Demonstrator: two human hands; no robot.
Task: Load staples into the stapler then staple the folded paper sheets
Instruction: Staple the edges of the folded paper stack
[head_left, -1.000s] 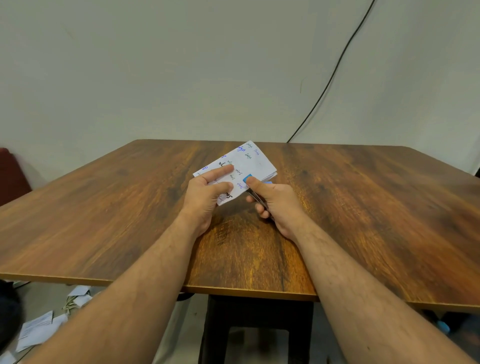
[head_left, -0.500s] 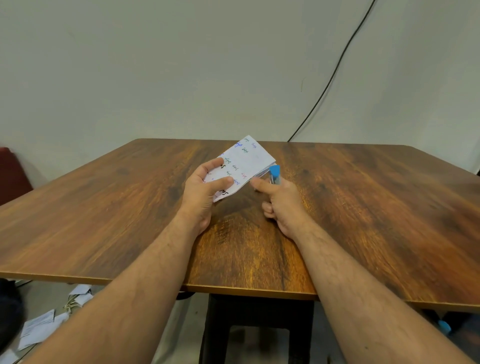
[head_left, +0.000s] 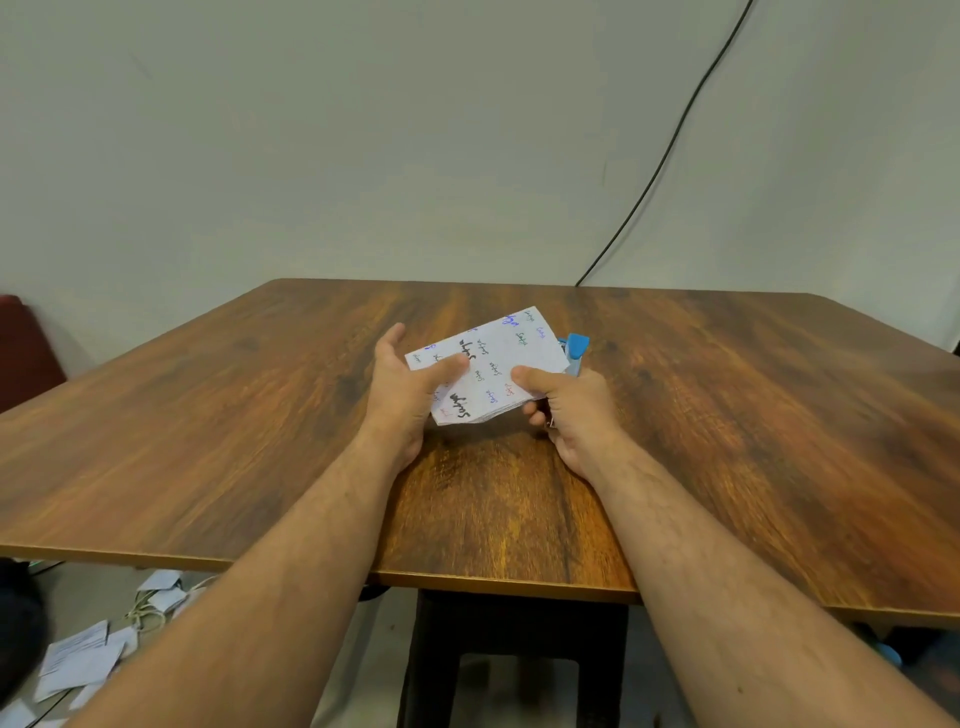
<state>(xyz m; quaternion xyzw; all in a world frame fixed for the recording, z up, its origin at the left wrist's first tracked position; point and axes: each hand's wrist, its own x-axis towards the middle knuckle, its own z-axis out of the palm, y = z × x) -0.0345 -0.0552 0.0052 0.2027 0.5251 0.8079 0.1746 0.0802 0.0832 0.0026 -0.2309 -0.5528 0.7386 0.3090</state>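
Note:
The folded paper sheets (head_left: 491, 364), white with handwritten words in several colours, are held just above the middle of the wooden table (head_left: 753, 415). My left hand (head_left: 408, 389) pinches their left edge, thumb on top and fingers underneath. My right hand (head_left: 569, 410) grips the small blue stapler (head_left: 576, 347), whose blue end sticks up past the paper's right edge. The right thumb lies on the paper's near right part. Most of the stapler is hidden by the paper and my fingers.
A black cable (head_left: 670, 140) runs down the wall to the table's far edge. Loose paper sheets (head_left: 83, 660) lie on the floor at lower left. A dark red seat (head_left: 23, 343) stands at the left. The table's dark base (head_left: 514, 660) shows below the near edge.
The paper has turned and come down closer to me. My right thumb moved onto the paper, and the stapler now sits at the paper's right edge instead of apart from it.

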